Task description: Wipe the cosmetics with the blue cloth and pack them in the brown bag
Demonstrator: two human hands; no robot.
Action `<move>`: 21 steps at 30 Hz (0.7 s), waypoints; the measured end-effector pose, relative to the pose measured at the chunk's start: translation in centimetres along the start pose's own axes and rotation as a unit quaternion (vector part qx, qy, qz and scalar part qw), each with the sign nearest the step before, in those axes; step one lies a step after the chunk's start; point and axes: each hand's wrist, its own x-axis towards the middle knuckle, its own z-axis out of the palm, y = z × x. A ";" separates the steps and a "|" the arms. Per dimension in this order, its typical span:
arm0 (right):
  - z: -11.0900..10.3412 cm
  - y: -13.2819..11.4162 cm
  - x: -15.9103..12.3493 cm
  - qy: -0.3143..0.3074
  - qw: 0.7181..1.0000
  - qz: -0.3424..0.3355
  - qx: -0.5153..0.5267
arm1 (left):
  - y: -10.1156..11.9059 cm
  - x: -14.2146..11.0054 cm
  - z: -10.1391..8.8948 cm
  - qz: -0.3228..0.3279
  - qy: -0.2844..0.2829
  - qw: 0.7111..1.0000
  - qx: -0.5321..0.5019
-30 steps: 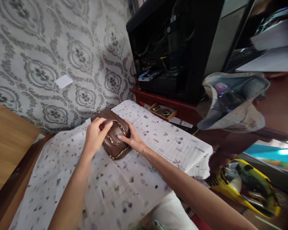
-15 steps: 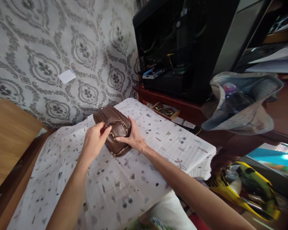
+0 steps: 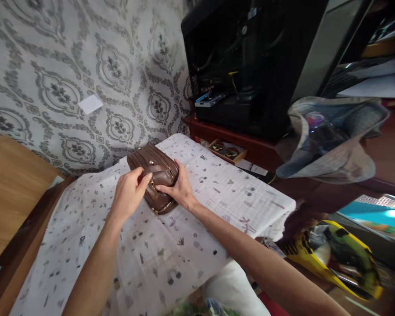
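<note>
A brown leather bag with gold-coloured zips and studs lies on a white cloth printed with small motifs. At its left side, my left hand is closed, thumb and forefinger pinching the end of a brown strap that crosses the top of the bag. My right hand grips the right side, with the thumb over the front and the fingers along the far edge. What is inside the bag does not show.
A dark glass-fronted case stands behind on the right. Near it are a small wooden tray with round gold items and a fabric bag. A yellow-and-black bag is low right; a wooden board stands left.
The strap at my left fingers, arched up earlier, now lies flatter across the bag, and a gold stud shows behind it. My right thumb has shifted slightly left.
</note>
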 end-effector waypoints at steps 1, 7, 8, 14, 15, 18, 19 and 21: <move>0.0 0.0 0.0 -0.004 1.000 0.001 0.000 | 0.0 0.0 0.0 0.000 0.001 1.000 0.001; 0.2 0.0 0.0 0.008 1.000 0.026 0.000 | 0.0 -0.1 0.1 0.007 0.001 1.000 -0.001; 0.3 0.0 -0.1 0.014 0.999 0.031 -0.001 | 0.0 -0.2 0.2 0.008 -0.001 1.000 -0.003; 0.5 -0.7 -0.3 0.019 0.999 0.047 -0.008 | 0.0 0.0 0.4 0.007 -0.012 1.000 -0.006; 0.5 -0.7 -0.3 0.017 0.999 0.046 -0.007 | 0.0 0.1 0.4 0.005 -0.012 1.000 -0.005; 0.2 -0.7 -0.1 0.008 0.999 0.043 -0.003 | 0.0 0.1 0.3 0.001 -0.010 1.000 -0.006; 0.2 -0.7 -0.1 0.003 0.999 0.043 -0.003 | 0.1 0.1 0.3 -0.001 -0.010 1.000 -0.006; -0.1 -0.6 0.0 -0.007 0.999 0.039 -0.003 | 0.2 -0.2 0.3 -0.003 -0.008 1.000 -0.006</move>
